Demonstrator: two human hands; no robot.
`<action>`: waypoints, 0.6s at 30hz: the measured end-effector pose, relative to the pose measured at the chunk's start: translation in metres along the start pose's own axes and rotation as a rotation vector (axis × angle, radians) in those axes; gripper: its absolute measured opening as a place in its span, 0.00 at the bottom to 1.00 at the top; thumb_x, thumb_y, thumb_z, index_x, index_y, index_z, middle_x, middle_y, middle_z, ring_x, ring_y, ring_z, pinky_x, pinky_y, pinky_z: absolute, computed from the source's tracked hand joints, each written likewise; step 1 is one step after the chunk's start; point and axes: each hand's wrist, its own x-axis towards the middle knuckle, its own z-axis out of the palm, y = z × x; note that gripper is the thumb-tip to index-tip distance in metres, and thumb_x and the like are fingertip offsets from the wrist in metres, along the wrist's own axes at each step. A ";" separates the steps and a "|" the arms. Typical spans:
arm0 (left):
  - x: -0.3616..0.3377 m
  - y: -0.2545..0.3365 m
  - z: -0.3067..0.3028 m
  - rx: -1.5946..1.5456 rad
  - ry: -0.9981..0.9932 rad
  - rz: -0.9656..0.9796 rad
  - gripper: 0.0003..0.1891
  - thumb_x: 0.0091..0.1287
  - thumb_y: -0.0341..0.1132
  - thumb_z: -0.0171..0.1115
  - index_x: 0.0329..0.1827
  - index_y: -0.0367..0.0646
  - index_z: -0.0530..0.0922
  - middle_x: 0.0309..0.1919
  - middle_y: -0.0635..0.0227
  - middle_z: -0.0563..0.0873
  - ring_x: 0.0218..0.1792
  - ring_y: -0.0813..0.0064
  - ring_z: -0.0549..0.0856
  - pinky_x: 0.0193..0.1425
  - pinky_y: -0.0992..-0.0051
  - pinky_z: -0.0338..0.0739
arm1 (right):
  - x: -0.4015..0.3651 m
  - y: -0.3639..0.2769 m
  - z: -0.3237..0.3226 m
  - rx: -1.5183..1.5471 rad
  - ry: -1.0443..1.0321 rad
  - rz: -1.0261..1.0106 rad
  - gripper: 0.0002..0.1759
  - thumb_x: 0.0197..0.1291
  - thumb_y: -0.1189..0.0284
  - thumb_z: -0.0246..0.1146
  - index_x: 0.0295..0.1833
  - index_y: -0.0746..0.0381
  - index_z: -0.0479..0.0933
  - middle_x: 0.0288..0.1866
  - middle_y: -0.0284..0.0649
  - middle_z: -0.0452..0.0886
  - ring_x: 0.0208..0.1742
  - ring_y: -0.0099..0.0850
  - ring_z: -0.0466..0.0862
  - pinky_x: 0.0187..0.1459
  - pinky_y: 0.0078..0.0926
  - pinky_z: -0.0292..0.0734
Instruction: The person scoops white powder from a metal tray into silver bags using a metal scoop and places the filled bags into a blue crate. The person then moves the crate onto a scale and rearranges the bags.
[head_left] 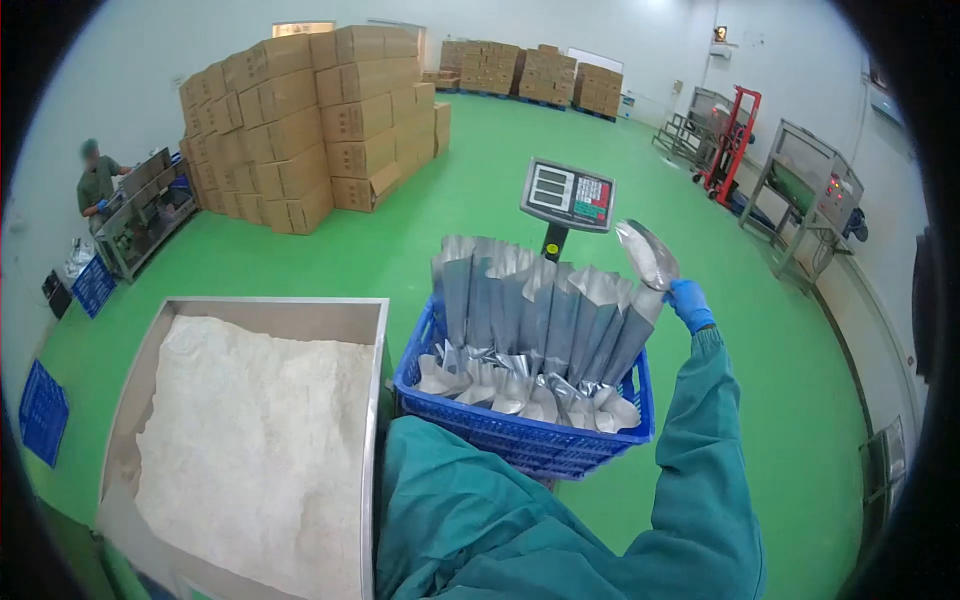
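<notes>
As the right hand (690,305) grips the scoop (671,262) near the crate's (520,450) far-right corner, tilting could spill powder (645,258); left hand unseen.

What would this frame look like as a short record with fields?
right hand: blue-gloved, holding a metal scoop with pale contents
left hand: not in view
basket: blue, holding upright silver pouches
scale display: beyond the basket
bin: metal, left of the basket, holding whitish material
background: stacked cartons; co-worker at a bench, far left
</notes>
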 end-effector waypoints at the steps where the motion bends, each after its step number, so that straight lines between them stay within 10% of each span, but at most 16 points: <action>1: -0.001 0.005 -0.002 0.003 -0.003 -0.017 0.16 0.66 0.46 0.45 0.46 0.49 0.78 0.31 0.62 0.83 0.21 0.68 0.80 0.21 0.69 0.72 | 0.008 -0.026 0.000 -0.054 0.059 -0.248 0.14 0.54 0.65 0.54 0.29 0.64 0.78 0.26 0.50 0.79 0.26 0.42 0.79 0.30 0.37 0.74; 3: 0.001 0.028 -0.020 0.055 0.207 0.214 0.17 0.66 0.47 0.44 0.49 0.50 0.76 0.37 0.60 0.83 0.27 0.67 0.81 0.27 0.70 0.75 | 0.003 -0.139 -0.021 0.172 0.021 -0.180 0.15 0.55 0.63 0.53 0.30 0.64 0.78 0.25 0.50 0.79 0.26 0.44 0.79 0.30 0.38 0.73; 4: 0.015 0.028 -0.001 -0.571 -0.189 -0.165 0.22 0.66 0.49 0.46 0.46 0.38 0.77 0.36 0.54 0.83 0.33 0.58 0.82 0.37 0.69 0.73 | -0.006 -0.192 -0.031 0.391 -0.032 -0.094 0.17 0.55 0.62 0.51 0.31 0.64 0.78 0.25 0.51 0.79 0.27 0.45 0.79 0.31 0.38 0.72; 6: 0.025 0.021 0.043 -0.731 -0.032 -0.110 0.22 0.66 0.51 0.45 0.51 0.45 0.76 0.35 0.53 0.83 0.29 0.60 0.81 0.33 0.69 0.73 | -0.017 -0.278 -0.028 0.334 -0.075 -0.257 0.17 0.55 0.61 0.51 0.31 0.63 0.78 0.26 0.51 0.79 0.28 0.46 0.79 0.31 0.39 0.72; 12: 0.074 0.031 0.114 -0.434 0.176 0.069 0.12 0.63 0.43 0.48 0.38 0.53 0.80 0.23 0.55 0.81 0.22 0.51 0.79 0.25 0.57 0.72 | -0.109 -0.554 0.092 0.017 -0.338 -1.011 0.17 0.54 0.59 0.54 0.29 0.62 0.76 0.28 0.51 0.78 0.31 0.48 0.79 0.34 0.42 0.73; 15: 0.096 0.044 0.189 -0.272 0.263 0.094 0.10 0.63 0.41 0.48 0.25 0.54 0.75 0.09 0.66 0.74 0.10 0.66 0.74 0.12 0.65 0.64 | -0.143 -0.659 0.168 -0.020 -0.279 -1.310 0.14 0.53 0.61 0.55 0.29 0.62 0.75 0.29 0.51 0.78 0.31 0.49 0.79 0.34 0.44 0.73; 18: 0.087 0.055 0.252 -0.451 0.163 0.056 0.08 0.62 0.36 0.49 0.26 0.51 0.76 0.12 0.65 0.76 0.13 0.67 0.76 0.15 0.64 0.67 | -0.122 -0.748 0.274 0.124 -0.237 -1.180 0.10 0.56 0.68 0.53 0.35 0.63 0.76 0.34 0.51 0.78 0.35 0.49 0.78 0.37 0.43 0.73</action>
